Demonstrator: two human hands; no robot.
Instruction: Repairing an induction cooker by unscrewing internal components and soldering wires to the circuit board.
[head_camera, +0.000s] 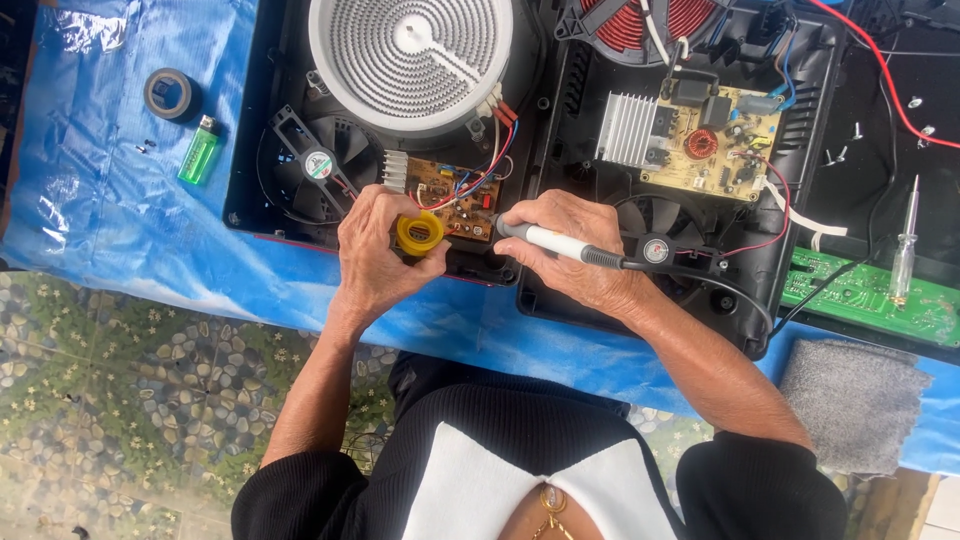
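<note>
At the upper left of the frame a roll of dark tape (171, 94) and a green lighter (199, 151) lie on the blue plastic sheet (90, 200), set well apart from the work, with a few small screws (146, 146) just left of the lighter. Right of them sits an opened cooker with its black shell (250, 150) exposed: a round white heating coil (413, 60) at the top, a black fan (322, 165) below and left of it, and a small brown circuit board (452, 193) just below the coil. The left hand (380, 255) rests at the lower edge of this board, fingers curled closed round a small yellow spool (420, 232), held close so that it is right beside the point being worked. The right hand (575, 250), at the centre of the frame, is wrapped shut round a grey-and-black soldering iron (560, 245), gripped like a pen with its tip aimed left at the board's lower right corner; its black cord (700, 280) trails off to the right. Behind this hand lies a second opened unit with a red coil (630, 20), a finned heat sink (627, 128) and a yellowish board (715, 140). At the far right a screwdriver (905, 250) lies across a green board (860, 295), above a grey cloth (855, 400).
</note>
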